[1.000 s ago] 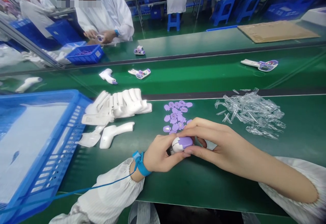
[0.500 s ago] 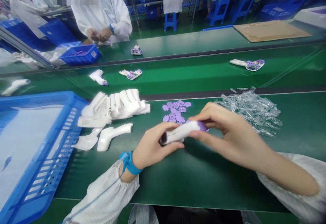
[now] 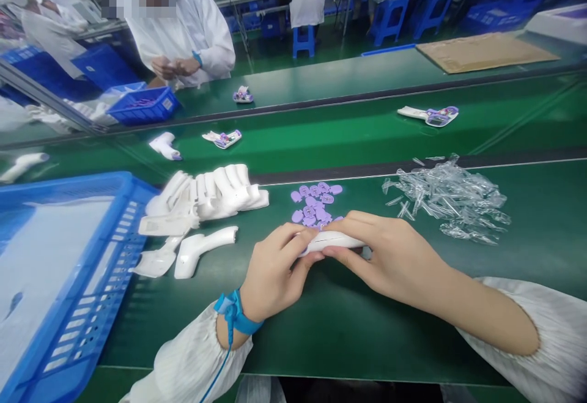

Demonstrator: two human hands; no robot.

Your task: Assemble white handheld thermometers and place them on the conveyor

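Left hand (image 3: pixel 275 271) and right hand (image 3: pixel 394 256) are both occupied: a white plastic housing (image 3: pixel 334 241) is grasped between fingers and thumbs, one hand at each end, over the middle of the worktop (image 3: pixel 348 345). Its ends are largely hidden by the fingers. A thin dark line is seen along its side; if that is a joint, the halves could be misaligned or sprung apart by uneven squeezing. Purple plastic pieces (image 3: pixel 310 209) are spread just beyond the fingers, toward the far edge, and could be scattered by a forward slip. Loose clear plastic pieces (image 3: pixel 452 192) are heaped rightward along the far edge; some could be pushed over it by a careless sweep. Left-hand reach could be checked if the blue cord (image 3: pixel 216 377), attached to the wrist strap (image 3: pixel 247 325), is snagged at the near edge.
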